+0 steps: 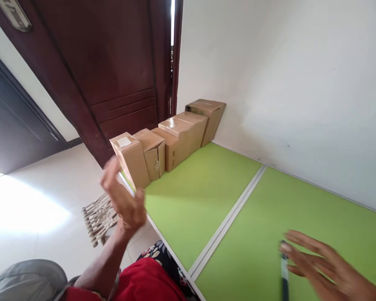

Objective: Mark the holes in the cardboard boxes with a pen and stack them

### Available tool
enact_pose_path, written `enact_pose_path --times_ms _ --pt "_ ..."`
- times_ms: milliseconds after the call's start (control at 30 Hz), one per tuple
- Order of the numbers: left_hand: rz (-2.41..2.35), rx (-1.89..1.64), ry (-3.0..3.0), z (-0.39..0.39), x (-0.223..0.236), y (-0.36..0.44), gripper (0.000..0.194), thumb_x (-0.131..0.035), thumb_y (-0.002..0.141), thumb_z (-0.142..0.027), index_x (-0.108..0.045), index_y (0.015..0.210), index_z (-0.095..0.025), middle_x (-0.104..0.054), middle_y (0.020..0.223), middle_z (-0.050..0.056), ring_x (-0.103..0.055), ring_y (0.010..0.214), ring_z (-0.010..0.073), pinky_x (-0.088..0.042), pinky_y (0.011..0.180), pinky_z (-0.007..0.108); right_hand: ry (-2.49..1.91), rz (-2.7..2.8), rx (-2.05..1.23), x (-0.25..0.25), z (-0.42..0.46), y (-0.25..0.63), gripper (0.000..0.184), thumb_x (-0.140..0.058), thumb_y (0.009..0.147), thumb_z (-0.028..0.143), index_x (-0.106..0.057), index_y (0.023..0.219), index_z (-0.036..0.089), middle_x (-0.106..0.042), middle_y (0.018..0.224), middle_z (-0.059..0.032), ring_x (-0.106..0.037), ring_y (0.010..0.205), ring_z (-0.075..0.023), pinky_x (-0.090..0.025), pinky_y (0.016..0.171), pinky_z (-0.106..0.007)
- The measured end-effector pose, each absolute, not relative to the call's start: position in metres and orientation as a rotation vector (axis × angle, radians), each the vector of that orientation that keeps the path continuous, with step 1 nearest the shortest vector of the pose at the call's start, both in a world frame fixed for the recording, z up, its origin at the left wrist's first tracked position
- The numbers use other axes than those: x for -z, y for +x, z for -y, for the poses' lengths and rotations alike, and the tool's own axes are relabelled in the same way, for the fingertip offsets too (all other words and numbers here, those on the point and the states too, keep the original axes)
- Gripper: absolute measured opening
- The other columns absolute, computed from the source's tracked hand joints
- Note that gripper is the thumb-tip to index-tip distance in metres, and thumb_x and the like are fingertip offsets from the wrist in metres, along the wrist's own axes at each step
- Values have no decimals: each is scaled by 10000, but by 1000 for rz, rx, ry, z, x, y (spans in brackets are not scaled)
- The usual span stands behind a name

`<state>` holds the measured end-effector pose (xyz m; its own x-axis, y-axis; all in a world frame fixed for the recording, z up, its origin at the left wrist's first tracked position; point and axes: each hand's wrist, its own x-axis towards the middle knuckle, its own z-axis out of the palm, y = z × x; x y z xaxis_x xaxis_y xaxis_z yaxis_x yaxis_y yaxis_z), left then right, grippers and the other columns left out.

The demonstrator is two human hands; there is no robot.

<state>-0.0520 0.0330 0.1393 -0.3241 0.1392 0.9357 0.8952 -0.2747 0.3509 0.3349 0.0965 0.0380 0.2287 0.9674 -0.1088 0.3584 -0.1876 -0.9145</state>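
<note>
At the lower right, over the green tabletop [228, 246], my right hand [326, 263] has its thumb and fingertips at a slim dark tool with a pale band [284, 276]. It looks pinched near its upper end; its lower part runs out of the picture and its kind is unclear. My left hand [125, 198] is raised off the table's near left edge, smeared by motion, fingers stretched upward and thumb apart. It holds nothing I can see. Just beyond it stands the nearest cardboard box [133, 161], with a white label on top.
Several more cardboard boxes [188, 131] stand in a row along the table's far left side, up to the white wall [285, 83]. Behind them is a dark red door [113, 54]. A woven stool [98, 217] stands on the floor, left of the table. A pale strip [228, 219] crosses the tabletop.
</note>
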Motion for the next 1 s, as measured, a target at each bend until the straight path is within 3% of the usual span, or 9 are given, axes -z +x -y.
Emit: enact_pose_path --times_ms 167,200,300,433,567,667,733,900,1000 --pt "1772 2068 -964 -57 -139 -178 721 -299 1082 -639 -310 1695 -261 -332 1787 105 -318 1656 286 -285 1334 472 -1604 1630 -1260 -67 -62 232 736 -640 741 878 -774 1161 289 -828 1173 -159 -811 995 -401 -658 932 -583" --pt "1955 2244 -956 -66 -129 -196 766 -243 1062 -718 -327 1680 -273 -365 1773 99 -302 1664 274 -246 1351 470 -1550 1672 -1295 -68 -56 218 750 -620 761 872 -768 1168 260 -826 1182 -169 -808 1018 -394 -664 920 -552" --pt "2212 2404 -1145 -89 -93 -224 1002 -139 959 -906 -638 1448 -188 -703 1447 200 -566 1465 377 -413 1238 580 -1409 1773 -1376 -60 -40 192 703 -608 810 825 -754 1147 227 -822 1162 -178 -796 1046 -370 -666 885 -483" --pt "2288 2454 -1375 -83 -55 -213 1180 -114 809 -1052 -780 1171 -148 -813 1147 207 -720 1194 395 -519 1112 577 -1343 1846 -1413 -37 -27 178 635 -587 888 769 -724 1160 212 -805 1112 -170 -779 991 -339 -649 858 -458" --pt "2309 2426 -1488 -42 -38 -173 1131 -144 850 -1031 -797 1121 -148 -820 1121 179 -735 1087 356 -542 1044 511 -1312 1802 -1394 -21 -22 163 743 -634 886 752 -625 1361 181 -704 1372 -213 -728 1167 -355 -630 917 -477" --pt "2362 2354 -1646 -14 -33 -135 1033 -222 918 -979 -819 1058 -148 -820 1056 164 -729 1030 338 -554 989 484 -1230 1699 -1318 -16 -19 146 1040 -774 801 711 -375 1609 193 -507 1613 -235 -602 1403 -383 -605 1014 -504" --pt "2394 2294 -1740 -4 -32 -114 948 -293 964 -925 -818 1119 -152 -810 1107 163 -717 1065 331 -553 999 475 -1187 1649 -1252 -15 -16 139 1088 -836 758 686 -356 1613 213 -502 1600 -223 -567 1441 -398 -573 1081 -525" --pt "2437 2140 -2009 0 -32 -76 838 -443 955 -895 -779 1298 -208 -755 1330 145 -659 1251 339 -524 1120 478 -1215 1553 -1190 -7 -4 136 850 -852 776 658 -505 1424 230 -659 1383 -167 -671 1290 -396 -556 1096 -547" --pt "2480 2048 -2132 5 -30 -57 884 -380 948 -923 -791 1264 -207 -768 1282 147 -618 1321 365 -487 1172 511 -1301 1420 -1081 9 6 134 1007 -922 700 652 -449 1479 224 -637 1435 -211 -603 1376 -459 -519 1131 -590"
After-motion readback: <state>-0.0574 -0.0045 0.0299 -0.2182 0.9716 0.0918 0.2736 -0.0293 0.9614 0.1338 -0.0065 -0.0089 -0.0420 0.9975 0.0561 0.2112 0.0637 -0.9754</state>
